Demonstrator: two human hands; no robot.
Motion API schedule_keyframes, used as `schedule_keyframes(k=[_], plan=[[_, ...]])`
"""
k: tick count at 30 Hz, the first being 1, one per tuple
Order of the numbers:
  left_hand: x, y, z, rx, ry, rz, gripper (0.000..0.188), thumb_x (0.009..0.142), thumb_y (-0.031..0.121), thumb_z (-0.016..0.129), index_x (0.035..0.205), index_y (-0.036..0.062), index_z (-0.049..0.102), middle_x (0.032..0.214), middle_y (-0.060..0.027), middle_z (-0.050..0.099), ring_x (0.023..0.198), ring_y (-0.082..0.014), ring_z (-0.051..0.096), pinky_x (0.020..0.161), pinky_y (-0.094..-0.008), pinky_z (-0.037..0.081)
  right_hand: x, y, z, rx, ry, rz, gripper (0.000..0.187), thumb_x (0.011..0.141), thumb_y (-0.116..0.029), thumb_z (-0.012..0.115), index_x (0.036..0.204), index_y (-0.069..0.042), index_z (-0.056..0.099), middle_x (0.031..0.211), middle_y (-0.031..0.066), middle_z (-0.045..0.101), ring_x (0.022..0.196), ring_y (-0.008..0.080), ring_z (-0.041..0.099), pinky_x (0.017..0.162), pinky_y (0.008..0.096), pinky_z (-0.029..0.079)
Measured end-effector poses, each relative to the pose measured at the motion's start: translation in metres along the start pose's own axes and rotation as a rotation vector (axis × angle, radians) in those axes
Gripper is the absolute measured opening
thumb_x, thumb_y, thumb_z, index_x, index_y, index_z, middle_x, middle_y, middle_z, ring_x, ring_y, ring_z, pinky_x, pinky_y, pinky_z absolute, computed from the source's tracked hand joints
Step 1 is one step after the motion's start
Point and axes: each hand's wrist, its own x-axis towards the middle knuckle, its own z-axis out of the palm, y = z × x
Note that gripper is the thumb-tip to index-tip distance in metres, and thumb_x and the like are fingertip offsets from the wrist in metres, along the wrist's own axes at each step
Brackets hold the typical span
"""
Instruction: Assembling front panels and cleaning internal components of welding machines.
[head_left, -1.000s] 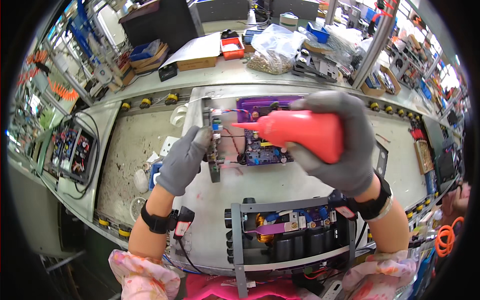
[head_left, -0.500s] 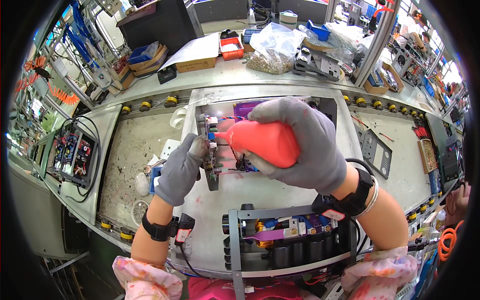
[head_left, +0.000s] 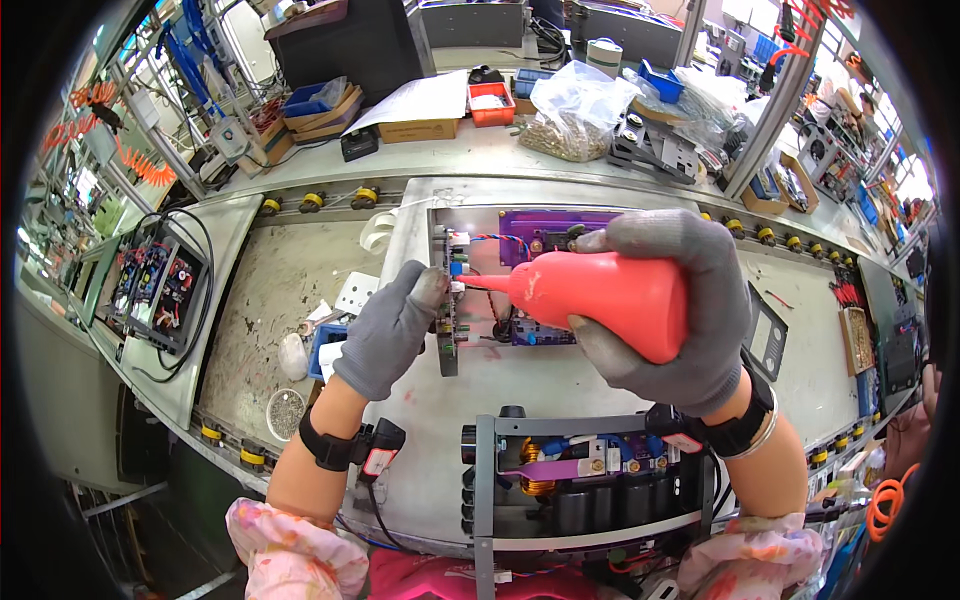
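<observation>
My right hand (head_left: pixel 708 310), in a grey glove, is wrapped round a red squeeze bottle (head_left: pixel 610 295) tilted on its side, its thin nozzle pointing left. The nozzle tip is at small connectors on a dark upright panel (head_left: pixel 448 350) with a narrow circuit board; whether it touches them I cannot tell. My left hand (head_left: pixel 385 330), also gloved, grips the panel's left edge between thumb and fingers. Behind the panel lies an open metal chassis with a purple circuit board (head_left: pixel 520 236) and wires, partly hidden by the bottle and my right hand.
A second open unit (head_left: pixel 486 490) with black capacitors and a copper coil stands closest to me. To the left are a blue bin (head_left: pixel 325 350), a dish of small parts (head_left: pixel 286 412) and another unit (head_left: pixel 165 290). A cut-out metal plate (head_left: pixel 768 335) lies at right.
The bottle has drawn back slightly to the right, its nozzle showing more fully. My left hand keeps its grip on the panel. The whole view has shifted a little.
</observation>
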Motion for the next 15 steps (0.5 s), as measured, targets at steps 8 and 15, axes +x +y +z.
schedule_keyframes(k=[8, 15], plan=[[0.0006, -0.0082, 0.0013, -0.011, 0.013, 0.045, 0.041, 0.097, 0.046, 0.041, 0.097, 0.0068, 0.051, 0.058, -0.0155, 0.053, 0.055, -0.0324, 0.056, 0.053, -0.0419, 0.041, -0.0027, -0.0021, 0.0040, 0.013, -0.064, 0.017, 0.056, 0.063, -0.003, 0.078, 0.109, -0.004, 0.047, 0.099, 0.0104, 0.059, 0.087, 0.0188, 0.065, 0.075, 0.0296, 0.053], [0.0033, -0.0029, 0.0006, 0.055, 0.029, 0.072, 0.042, 0.096, 0.047, 0.041, 0.097, 0.0065, 0.051, 0.059, -0.0163, 0.054, 0.056, -0.0342, 0.057, 0.053, -0.0438, 0.042, -0.0030, -0.0065, 0.0030, -0.022, -0.105, 0.003, 0.055, 0.061, -0.005, 0.079, 0.107, -0.006, 0.048, 0.093, 0.0117, 0.064, 0.082, 0.0219, 0.064, 0.070, 0.0306, 0.052]])
